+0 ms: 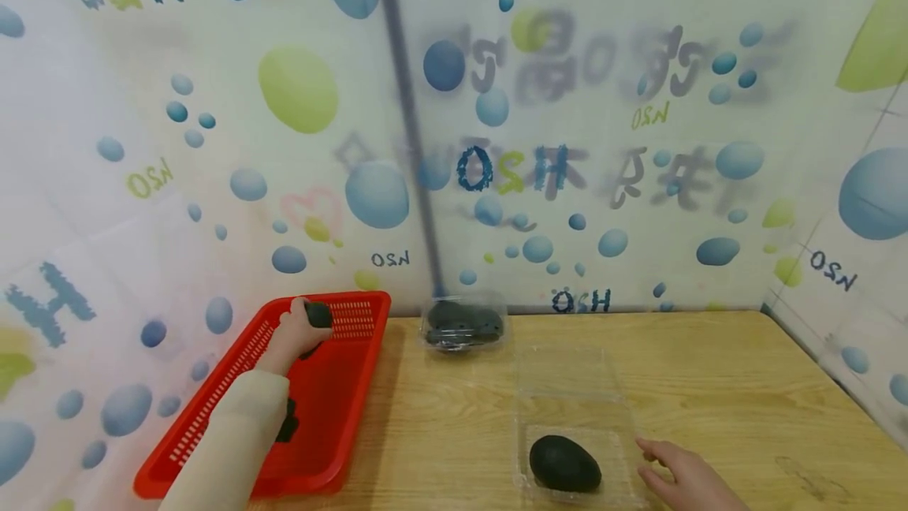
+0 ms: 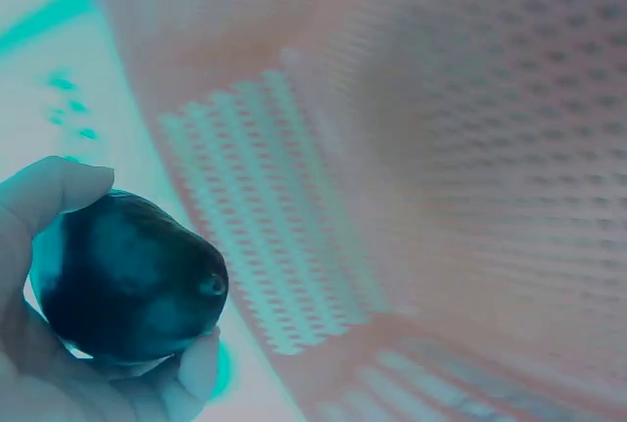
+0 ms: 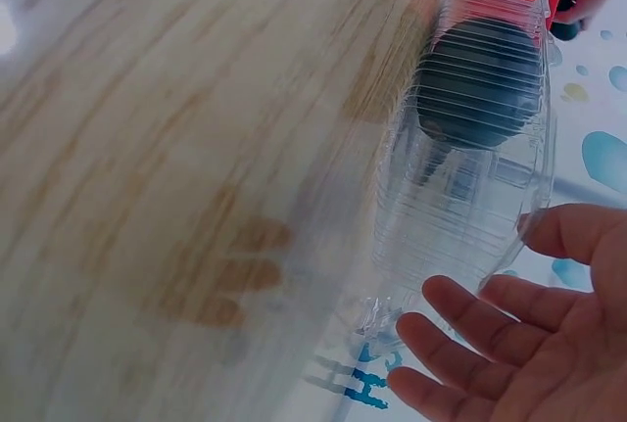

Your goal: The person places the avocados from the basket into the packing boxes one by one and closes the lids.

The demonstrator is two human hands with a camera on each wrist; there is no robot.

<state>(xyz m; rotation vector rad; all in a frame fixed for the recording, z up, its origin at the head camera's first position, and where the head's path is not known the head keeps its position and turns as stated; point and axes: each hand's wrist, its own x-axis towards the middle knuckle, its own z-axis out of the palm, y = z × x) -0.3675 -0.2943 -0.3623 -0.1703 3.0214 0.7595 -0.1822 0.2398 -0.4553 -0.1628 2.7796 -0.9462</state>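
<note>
My left hand (image 1: 285,336) grips a dark avocado (image 1: 318,314) above the far part of the red basket (image 1: 322,416). Thumb and fingers curl round the avocado (image 2: 132,275) in the left wrist view. Further dark avocados, partly hidden by the sleeve, lie in the basket. An unfolded clear plastic clamshell box (image 1: 567,373) sits on the table with one avocado (image 1: 565,464) in its near half. Beside that box's right edge is my right hand (image 1: 684,478), fingers loosely extended and holding nothing. Its thumb (image 3: 568,231) is at the box's rim; contact is hard to tell.
At the back of the wooden table (image 1: 709,385), against the patterned wall covering (image 1: 603,117), stands a closed clear box (image 1: 464,323) of dark avocados. The basket's raised, slotted walls stand around the left hand's side.
</note>
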